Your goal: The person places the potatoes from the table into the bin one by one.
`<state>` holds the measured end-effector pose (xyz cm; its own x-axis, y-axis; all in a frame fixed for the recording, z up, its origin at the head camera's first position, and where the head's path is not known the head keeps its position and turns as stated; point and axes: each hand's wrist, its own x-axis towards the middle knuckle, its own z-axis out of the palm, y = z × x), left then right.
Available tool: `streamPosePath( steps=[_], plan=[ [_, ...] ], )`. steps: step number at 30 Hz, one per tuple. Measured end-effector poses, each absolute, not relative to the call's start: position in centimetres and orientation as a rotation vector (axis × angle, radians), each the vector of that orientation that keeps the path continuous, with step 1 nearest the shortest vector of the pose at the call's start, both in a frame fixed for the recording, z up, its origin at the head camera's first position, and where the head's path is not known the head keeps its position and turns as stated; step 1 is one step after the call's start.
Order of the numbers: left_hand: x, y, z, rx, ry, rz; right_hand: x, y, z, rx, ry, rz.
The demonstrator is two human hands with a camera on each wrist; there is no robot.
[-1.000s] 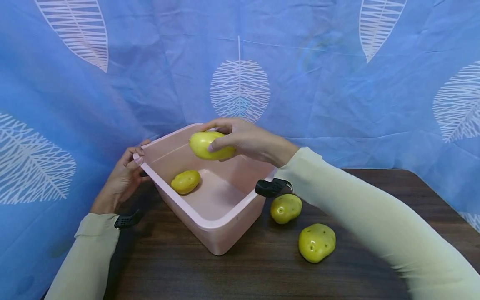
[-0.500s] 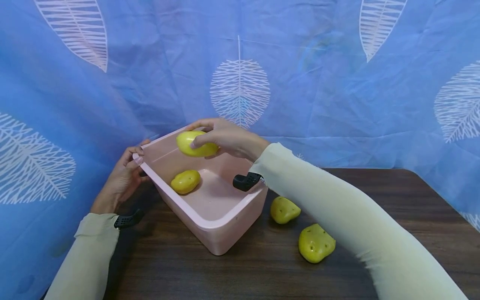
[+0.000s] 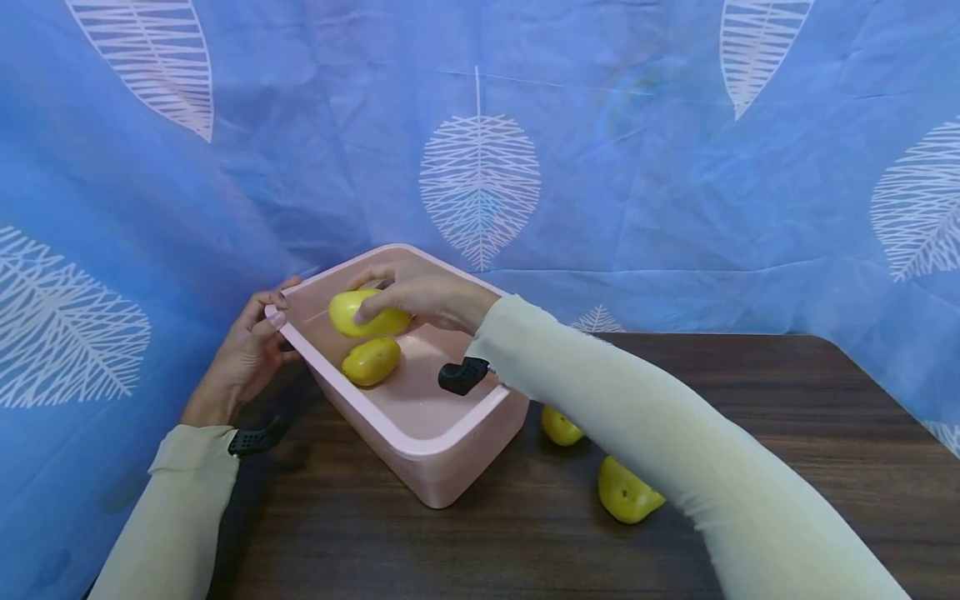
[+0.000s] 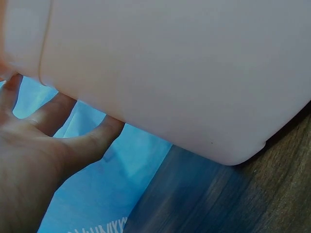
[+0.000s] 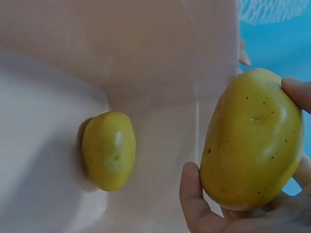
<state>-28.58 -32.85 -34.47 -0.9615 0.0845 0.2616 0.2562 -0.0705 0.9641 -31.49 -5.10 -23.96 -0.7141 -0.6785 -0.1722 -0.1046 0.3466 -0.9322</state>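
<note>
My right hand (image 3: 427,293) grips a smooth yellow potato (image 3: 367,315), thumb on its near side. It holds the potato inside the mouth of a pink plastic bin (image 3: 427,450). Below lies another potato (image 3: 371,362) on the bin floor, close to the left wall; the right wrist view shows this lower potato (image 5: 109,150) apart from the held potato (image 5: 252,141), which has small dark specks. At the bin's left corner, my left hand (image 3: 251,346) grips the rim, thumb on top. Its fingers (image 4: 82,143) reach along the outer wall in the left wrist view.
On the dark wooden table (image 3: 337,542), right of the bin, lie two more potatoes, a farther potato (image 3: 561,427) and a nearer potato (image 3: 626,492), both partly covered by my right sleeve (image 3: 637,408). A blue curtain (image 3: 637,208) with white leaf prints hangs close behind the bin.
My right hand has moved left and then down into the bin with its potato. The right sleeve now covers more of the potatoes on the table. The left hand stays at the rim.
</note>
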Motion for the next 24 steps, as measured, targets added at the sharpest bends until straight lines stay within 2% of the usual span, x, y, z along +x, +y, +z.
streamPosePath(
  steps=[24],
  plan=[
    [-28.6,-32.8,-34.4,-0.383,-2.062,-2.172,-32.0,-6.8,-25.2,-0.528,2.007,-1.358]
  ],
)
